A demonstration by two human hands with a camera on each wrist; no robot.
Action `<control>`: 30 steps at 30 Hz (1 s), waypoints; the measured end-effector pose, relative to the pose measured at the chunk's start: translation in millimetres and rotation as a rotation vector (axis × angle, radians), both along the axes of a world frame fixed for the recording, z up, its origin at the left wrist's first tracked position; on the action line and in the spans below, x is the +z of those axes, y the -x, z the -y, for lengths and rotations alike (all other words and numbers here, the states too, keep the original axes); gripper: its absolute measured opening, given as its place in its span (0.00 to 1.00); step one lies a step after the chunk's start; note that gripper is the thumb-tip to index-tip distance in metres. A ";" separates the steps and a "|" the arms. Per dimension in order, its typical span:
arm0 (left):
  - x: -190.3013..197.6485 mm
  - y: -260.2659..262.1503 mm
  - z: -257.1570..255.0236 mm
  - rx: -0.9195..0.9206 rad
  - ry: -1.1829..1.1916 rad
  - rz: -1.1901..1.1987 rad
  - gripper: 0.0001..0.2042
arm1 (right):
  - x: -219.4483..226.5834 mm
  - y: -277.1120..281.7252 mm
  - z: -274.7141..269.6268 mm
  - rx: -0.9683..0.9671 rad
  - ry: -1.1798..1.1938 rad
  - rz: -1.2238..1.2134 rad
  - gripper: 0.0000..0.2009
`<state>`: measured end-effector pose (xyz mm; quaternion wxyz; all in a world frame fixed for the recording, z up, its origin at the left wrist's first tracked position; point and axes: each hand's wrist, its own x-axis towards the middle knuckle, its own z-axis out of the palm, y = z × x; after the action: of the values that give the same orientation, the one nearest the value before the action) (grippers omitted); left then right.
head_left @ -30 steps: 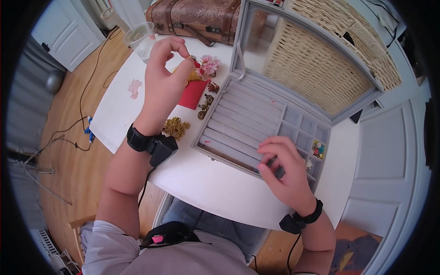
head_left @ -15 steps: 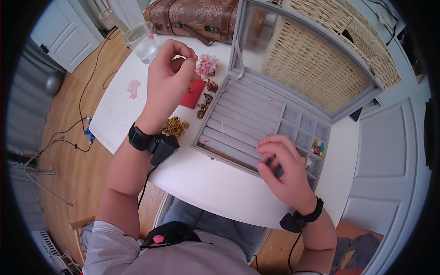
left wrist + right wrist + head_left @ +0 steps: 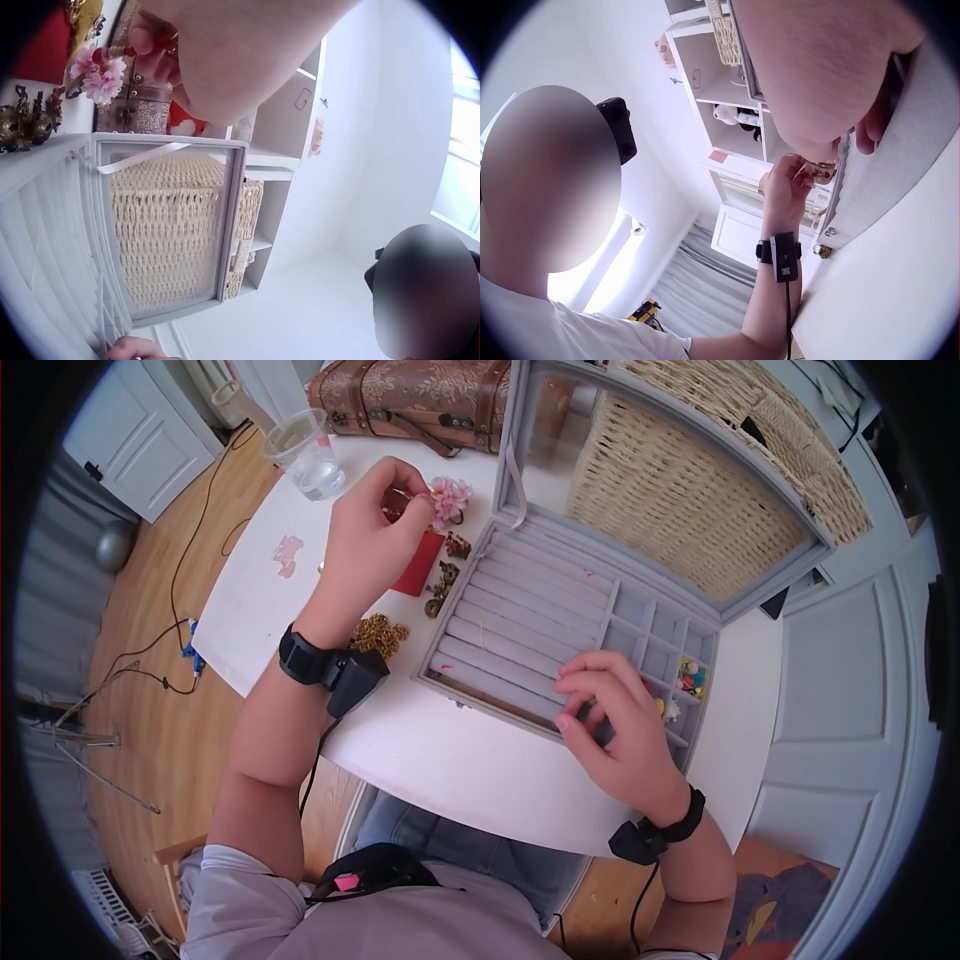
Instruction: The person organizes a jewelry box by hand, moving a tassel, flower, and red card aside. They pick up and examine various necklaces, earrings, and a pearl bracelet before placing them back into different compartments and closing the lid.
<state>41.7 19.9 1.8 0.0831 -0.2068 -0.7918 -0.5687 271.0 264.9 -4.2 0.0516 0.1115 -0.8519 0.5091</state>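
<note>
My left hand (image 3: 372, 540) is raised over the far left of the table, thumb and fingertips pinching a small red-and-gold piece of jewellery (image 3: 169, 46), mostly hidden by the fingers. Just beyond it lies a pink flower ornament (image 3: 454, 496). Under the hand is a red packet (image 3: 418, 567). Bronze-coloured trinkets (image 3: 438, 598) line the box's left side. My right hand (image 3: 625, 750) hovers at the front of the grey jewellery box (image 3: 490, 712), fingers loosely bent, holding nothing visible. Padded ring rolls (image 3: 535, 608) fill the box's left part. Small colourful pieces (image 3: 691, 676) sit in a right compartment.
The glass lid (image 3: 655, 510) stands raised, with a woven basket (image 3: 845, 510) behind it. A heap of gold chain (image 3: 378, 635) lies near the left wrist. A clear plastic cup (image 3: 318, 472) and a brown patterned case (image 3: 410, 405) stand at the back.
My left hand has come down slightly and toward the right, its fingers still pinching the small piece. My right hand stays nearly where it was over the box.
</note>
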 end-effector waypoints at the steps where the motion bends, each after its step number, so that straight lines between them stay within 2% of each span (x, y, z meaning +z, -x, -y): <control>1: 2.5 -1.1 0.2 0.018 0.046 0.024 0.06 | 0.1 -0.1 -0.1 0.001 -0.007 -0.007 0.15; 11: 3.0 -0.1 1.5 -0.032 0.033 0.025 0.04 | 1.1 -0.3 1.4 0.002 -0.032 -0.012 0.14; 13: -1.7 3.6 0.6 -0.036 -0.036 -0.081 0.06 | 1.6 0.2 1.7 0.002 -0.030 -0.009 0.14; 16: -0.8 5.1 1.4 -0.027 -0.055 -0.117 0.05 | 0.9 -0.1 2.1 -0.002 -0.035 -0.008 0.14; 20: 0.8 2.3 1.0 -0.038 -0.049 -0.114 0.05 | 0.4 -0.7 1.6 -0.003 -0.046 -0.017 0.14; 22: 3.8 -2.8 0.7 -0.077 0.012 0.000 0.03 | 1.1 0.0 1.8 0.000 -0.036 -0.016 0.14; 26: 4.7 -5.9 -1.5 -0.088 0.049 0.015 0.03 | 3.3 -1.6 1.1 -0.010 -0.032 -0.025 0.13; 29: 0.0 -3.4 -0.3 -0.081 0.050 -0.020 0.03 | 23.1 -3.5 -12.2 -0.036 -0.107 -0.129 0.12; 30: -1.7 -1.7 1.6 -0.087 0.054 -0.039 0.03 | 30.3 -3.1 -21.2 -0.140 -0.134 -0.154 0.12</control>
<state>43.4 18.3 0.1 0.0681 -0.2545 -0.7952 -0.5462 274.0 286.1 26.1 0.1447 0.0935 -0.8833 0.4360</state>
